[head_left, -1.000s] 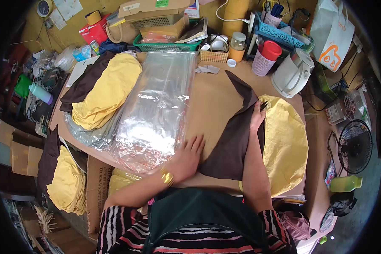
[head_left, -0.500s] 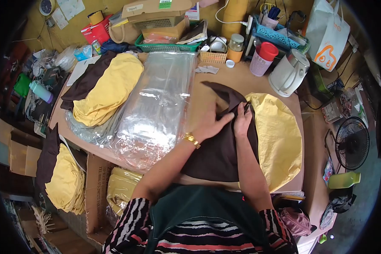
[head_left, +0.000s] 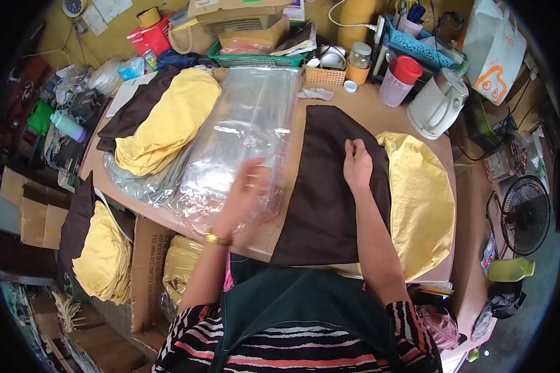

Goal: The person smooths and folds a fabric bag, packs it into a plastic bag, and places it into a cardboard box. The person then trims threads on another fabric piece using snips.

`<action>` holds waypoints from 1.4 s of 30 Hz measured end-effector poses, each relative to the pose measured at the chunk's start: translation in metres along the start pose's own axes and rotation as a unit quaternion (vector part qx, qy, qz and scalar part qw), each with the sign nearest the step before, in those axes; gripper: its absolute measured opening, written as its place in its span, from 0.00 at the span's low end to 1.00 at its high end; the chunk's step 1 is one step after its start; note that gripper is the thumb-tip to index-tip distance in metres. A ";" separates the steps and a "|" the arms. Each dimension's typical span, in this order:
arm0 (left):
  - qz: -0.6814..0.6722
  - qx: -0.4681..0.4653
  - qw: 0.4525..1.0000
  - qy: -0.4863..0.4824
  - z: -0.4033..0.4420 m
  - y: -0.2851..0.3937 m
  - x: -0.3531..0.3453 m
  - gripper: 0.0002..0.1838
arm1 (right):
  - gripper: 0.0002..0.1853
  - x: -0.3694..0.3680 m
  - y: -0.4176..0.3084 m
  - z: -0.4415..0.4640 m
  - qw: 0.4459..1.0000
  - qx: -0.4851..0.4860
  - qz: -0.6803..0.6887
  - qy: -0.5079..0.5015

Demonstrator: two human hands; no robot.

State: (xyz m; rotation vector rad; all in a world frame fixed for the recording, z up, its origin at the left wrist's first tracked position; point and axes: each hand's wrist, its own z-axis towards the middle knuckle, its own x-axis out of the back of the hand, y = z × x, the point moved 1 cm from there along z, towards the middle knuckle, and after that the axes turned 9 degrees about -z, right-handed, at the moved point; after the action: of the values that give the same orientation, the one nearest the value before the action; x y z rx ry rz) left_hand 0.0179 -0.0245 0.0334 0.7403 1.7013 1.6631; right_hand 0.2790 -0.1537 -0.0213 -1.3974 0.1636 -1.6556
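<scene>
Dark brown cloth (head_left: 330,193) lies spread flat on the table, joined or overlapping at its right with yellow cloth (head_left: 420,202). My right hand (head_left: 358,165) rests on the upper right of the brown cloth, fingers bent together; whether it pinches any fabric is too small to tell. My left hand (head_left: 247,186), blurred, is over the stack of clear plastic bags (head_left: 242,124), left of the brown cloth, with its fingers apart and nothing in them. Another yellow and brown cloth bundle (head_left: 168,121) lies on the plastic at the upper left.
A white kettle (head_left: 437,104), a red-lidded cup (head_left: 399,81) and a jar (head_left: 359,62) stand at the back right. Green basket (head_left: 258,60) at the back. More folded cloth (head_left: 102,252) hangs at the lower left beside a cardboard box (head_left: 149,273). A fan (head_left: 525,214) stands right.
The brown cloth's folded upper part has been opened out flat. My left hand moved in to the cloth, then back left over the plastic. My right hand stayed near the cloth's upper right.
</scene>
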 end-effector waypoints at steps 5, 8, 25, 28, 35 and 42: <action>0.412 -0.184 0.892 0.012 -0.017 -0.032 -0.082 0.43 | 0.11 -0.012 0.012 0.026 0.974 0.165 -0.146 -0.049; 0.323 -0.083 0.943 -0.012 -0.014 -0.037 -0.082 0.39 | 0.12 0.016 -0.009 0.033 0.967 0.106 -0.164 -0.165; 0.001 0.015 0.997 -0.077 -0.045 -0.032 -0.011 0.17 | 0.17 0.055 -0.038 -0.089 0.985 0.129 -0.052 -0.106; -0.125 0.084 0.986 -0.073 -0.048 -0.024 -0.014 0.17 | 0.16 0.084 -0.066 -0.097 0.974 0.186 -0.023 -0.127; -0.111 0.066 0.988 -0.083 -0.049 -0.016 -0.012 0.17 | 0.16 0.103 -0.111 -0.112 0.944 0.278 -0.119 -0.133; -0.095 0.019 0.992 -0.075 -0.050 -0.015 -0.015 0.17 | 0.18 0.090 -0.114 -0.107 0.930 0.304 -0.141 -0.153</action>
State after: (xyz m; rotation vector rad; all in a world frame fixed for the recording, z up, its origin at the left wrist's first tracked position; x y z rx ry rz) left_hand -0.0102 -0.0687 0.0191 0.6800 1.6455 1.4130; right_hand 0.1342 -0.2009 0.0765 -1.1979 -0.7068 -1.4997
